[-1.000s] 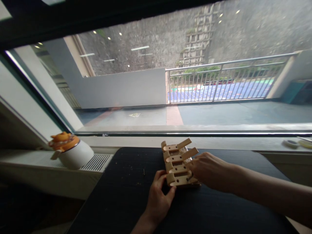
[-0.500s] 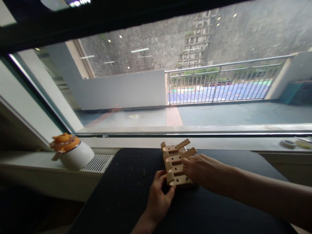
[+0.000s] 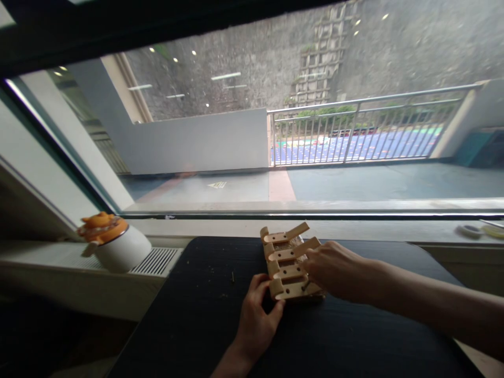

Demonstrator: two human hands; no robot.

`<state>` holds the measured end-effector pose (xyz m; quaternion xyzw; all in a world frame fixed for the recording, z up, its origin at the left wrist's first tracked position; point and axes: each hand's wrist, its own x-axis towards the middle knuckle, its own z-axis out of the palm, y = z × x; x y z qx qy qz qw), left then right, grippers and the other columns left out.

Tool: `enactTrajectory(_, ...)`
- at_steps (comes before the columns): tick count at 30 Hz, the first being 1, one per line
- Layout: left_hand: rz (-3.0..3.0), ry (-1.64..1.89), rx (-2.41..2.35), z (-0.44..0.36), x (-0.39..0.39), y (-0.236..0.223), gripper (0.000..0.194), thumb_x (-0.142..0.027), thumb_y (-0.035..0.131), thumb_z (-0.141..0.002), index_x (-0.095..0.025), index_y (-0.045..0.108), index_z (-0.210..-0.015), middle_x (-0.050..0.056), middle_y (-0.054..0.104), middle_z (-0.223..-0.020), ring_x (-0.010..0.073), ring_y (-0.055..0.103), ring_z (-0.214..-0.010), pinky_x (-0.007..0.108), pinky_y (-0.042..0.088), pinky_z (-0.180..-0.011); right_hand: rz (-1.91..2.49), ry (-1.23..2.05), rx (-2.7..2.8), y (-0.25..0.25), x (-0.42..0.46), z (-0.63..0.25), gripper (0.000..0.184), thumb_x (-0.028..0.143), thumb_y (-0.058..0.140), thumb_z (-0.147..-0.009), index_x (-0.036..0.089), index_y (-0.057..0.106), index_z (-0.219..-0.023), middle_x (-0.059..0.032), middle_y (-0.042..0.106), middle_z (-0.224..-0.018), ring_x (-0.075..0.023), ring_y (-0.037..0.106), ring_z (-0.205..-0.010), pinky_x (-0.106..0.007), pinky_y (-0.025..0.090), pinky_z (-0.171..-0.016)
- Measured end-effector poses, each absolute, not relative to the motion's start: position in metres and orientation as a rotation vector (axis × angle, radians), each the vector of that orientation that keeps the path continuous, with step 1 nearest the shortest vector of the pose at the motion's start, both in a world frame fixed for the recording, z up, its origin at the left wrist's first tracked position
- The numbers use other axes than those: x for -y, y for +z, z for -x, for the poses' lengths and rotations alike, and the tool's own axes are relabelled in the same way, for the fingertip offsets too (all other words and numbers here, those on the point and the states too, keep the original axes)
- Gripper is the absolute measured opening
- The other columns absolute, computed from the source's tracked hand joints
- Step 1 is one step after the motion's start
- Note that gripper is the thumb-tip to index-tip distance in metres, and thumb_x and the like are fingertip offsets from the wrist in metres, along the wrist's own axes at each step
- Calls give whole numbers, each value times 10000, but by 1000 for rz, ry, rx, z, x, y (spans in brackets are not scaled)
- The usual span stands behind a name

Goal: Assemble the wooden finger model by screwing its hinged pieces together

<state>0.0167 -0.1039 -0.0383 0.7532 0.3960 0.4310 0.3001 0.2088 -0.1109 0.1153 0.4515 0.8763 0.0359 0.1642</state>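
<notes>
Several pale wooden strips with curled left ends and drilled holes lie side by side, making up a wooden assembly [image 3: 281, 255] on the dark table. My left hand [image 3: 258, 312] grips its near left corner, thumb in front and fingers along the left side. Over the right part of the strips is my right hand [image 3: 326, 268], its fingers curled and pressed together; what they pinch is hidden. A small screw [image 3: 305, 285] leans up out of the nearest strip, just below my right fingers. The two farther strips have raised right ends.
Left of the assembly, another small screw [image 3: 232, 277] stands on the black table [image 3: 189, 325] among crumbs. A white pot with an orange lid [image 3: 122, 249] sits on the ledge beside a vent grille [image 3: 157, 262]. Rolls of tape [image 3: 470, 231] lie on the sill at right, below the window.
My right hand has shifted a little to the right, uncovering more of the nearest strip and its leaning screw. My left hand keeps its hold on the corner.
</notes>
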Motion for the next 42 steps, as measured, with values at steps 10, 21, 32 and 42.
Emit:
enactTrajectory(10,-2021,1153,-1098,-17,103,-42,223,-152,606,-762,-163,617,-985,91,572,-1102,226,596,-1035,339,508,-912,-1422,80,-2461,120,122,-202,250,67,597,-751,88,677,-987,-135,701,-928,-252,675,-786,-298,455,-591)
enactTrajectory(21,-2014,1126,-1082,-16,105,-41,221,-156,597,-773,-175,614,-993,82,565,-1098,218,592,-1035,333,500,-920,-1189,239,-2651,106,119,-202,138,97,573,-809,144,702,-810,-102,679,-892,-185,606,-664,-291,381,-519)
enactTrajectory(32,-1998,1146,-1057,-18,104,-38,212,-151,600,-768,-175,620,-977,82,565,-1094,219,591,-1034,331,510,-904,-1410,77,-2471,112,113,-213,159,79,539,-800,132,688,-800,-90,711,-759,-223,679,-692,-262,418,-526)
enactTrajectory(42,-2012,1169,-1056,-17,104,-38,220,-136,604,-759,-177,629,-974,75,581,-1083,221,600,-1023,335,512,-908,-1318,121,-2604,122,127,-199,313,24,581,-729,91,651,-1027,-175,636,-1082,-250,666,-843,-316,512,-660)
